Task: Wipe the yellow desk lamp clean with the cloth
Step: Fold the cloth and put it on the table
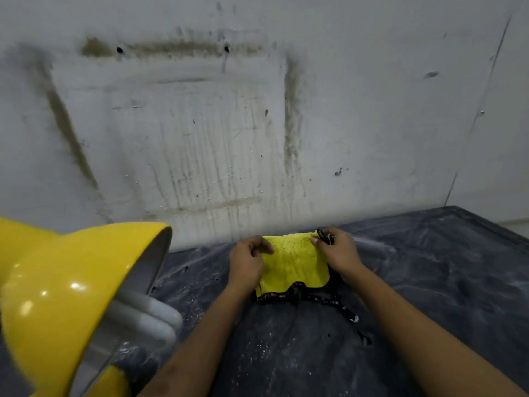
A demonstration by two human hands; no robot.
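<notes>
The yellow desk lamp (65, 285) fills the lower left, its glossy shade tilted toward the right with a white bulb (148, 319) poking out. A yellow cloth (294, 265) with a dark frayed edge hangs between my hands above the dark table, near the wall. My left hand (247, 260) pinches the cloth's upper left corner. My right hand (336, 249) pinches its upper right corner, where the dark trim shows. Neither hand touches the lamp.
The table (429, 282) is covered with a dark, dusty plastic sheet speckled with white. A stained white wall (257, 110) rises directly behind it. The table's right edge runs off toward the upper right corner.
</notes>
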